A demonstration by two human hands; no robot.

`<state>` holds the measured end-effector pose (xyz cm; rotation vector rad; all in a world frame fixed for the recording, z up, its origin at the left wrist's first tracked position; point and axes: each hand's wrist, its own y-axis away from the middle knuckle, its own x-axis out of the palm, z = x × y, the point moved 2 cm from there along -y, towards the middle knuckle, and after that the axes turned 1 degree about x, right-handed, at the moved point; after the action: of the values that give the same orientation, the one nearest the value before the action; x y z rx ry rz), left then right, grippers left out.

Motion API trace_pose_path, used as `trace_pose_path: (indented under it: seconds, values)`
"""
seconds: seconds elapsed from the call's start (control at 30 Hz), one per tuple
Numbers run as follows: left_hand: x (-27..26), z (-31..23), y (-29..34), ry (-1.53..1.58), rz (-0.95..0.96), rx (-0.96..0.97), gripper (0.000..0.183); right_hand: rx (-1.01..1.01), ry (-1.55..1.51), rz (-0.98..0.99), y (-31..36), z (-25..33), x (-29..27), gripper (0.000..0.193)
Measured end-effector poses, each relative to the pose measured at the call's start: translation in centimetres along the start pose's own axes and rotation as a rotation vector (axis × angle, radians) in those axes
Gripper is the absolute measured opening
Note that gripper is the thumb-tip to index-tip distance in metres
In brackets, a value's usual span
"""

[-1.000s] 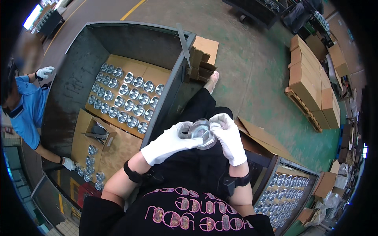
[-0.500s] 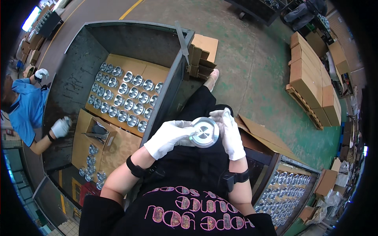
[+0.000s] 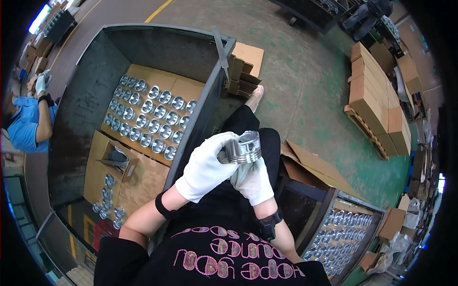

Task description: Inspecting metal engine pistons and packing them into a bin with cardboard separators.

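My left hand [image 3: 207,164], in a white glove, grips a shiny metal piston [image 3: 244,148] by its side. The piston is turned so that its grooved side wall and a round pin hole show. Close under its lower rim is my right hand [image 3: 255,183], also gloved; its fingers are mostly hidden behind the piston and the left hand. Both hands are in front of my black trousers. To the left, rows of similar pistons [image 3: 160,112] stand on a cardboard sheet [image 3: 183,88] inside a large dark metal bin [image 3: 164,43].
An open small carton [image 3: 117,159] and several more pistons [image 3: 109,193] are at the bin's near end. At right, another bin [image 3: 334,209] holds many pistons beside cardboard flaps [image 3: 315,167]. Stacked cartons [image 3: 372,95] rest on a pallet. A co-worker in blue [image 3: 31,124] is beyond the left bin.
The piston has been tilted from showing its round flat face to showing its side. My right hand has moved left and under it. The co-worker's hand has left the bin.
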<state>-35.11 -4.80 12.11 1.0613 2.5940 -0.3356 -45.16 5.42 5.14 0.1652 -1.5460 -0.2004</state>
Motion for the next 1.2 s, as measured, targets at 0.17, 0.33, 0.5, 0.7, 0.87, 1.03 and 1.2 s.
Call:
trace_pose_path:
  seconds: [0.17,0.33,0.5,0.7,0.87,1.03,1.2]
  values:
    - [0.2,0.2,-0.1,-0.049,-0.024,0.041,0.052,0.052,-0.121,-0.064,0.1,0.5,-0.3,0.065]
    - [0.9,1.8,0.0,0.016,-0.018,-0.091,0.058,-0.084,0.071,-0.064,0.0,1.0,2.8,0.066]
    - [1.4,1.8,-0.1,-0.046,-0.038,-0.078,0.061,-0.196,0.198,-0.142,0.3,1.4,3.0,0.055]
    - [1.1,0.6,0.1,-0.164,-0.118,0.113,0.052,-0.092,0.068,-0.033,-0.2,1.3,3.2,0.046]
    - [0.8,0.2,0.1,-0.119,-0.117,0.126,0.054,-0.052,0.155,-0.025,-0.5,1.1,2.7,0.044]
    - [1.0,0.3,0.0,-0.122,-0.125,0.131,0.057,-0.257,0.338,-0.255,-0.3,0.9,1.3,0.039]
    - [1.3,0.5,0.2,-0.115,-0.164,0.157,0.061,-0.433,0.633,-0.299,0.0,0.6,0.9,0.04]
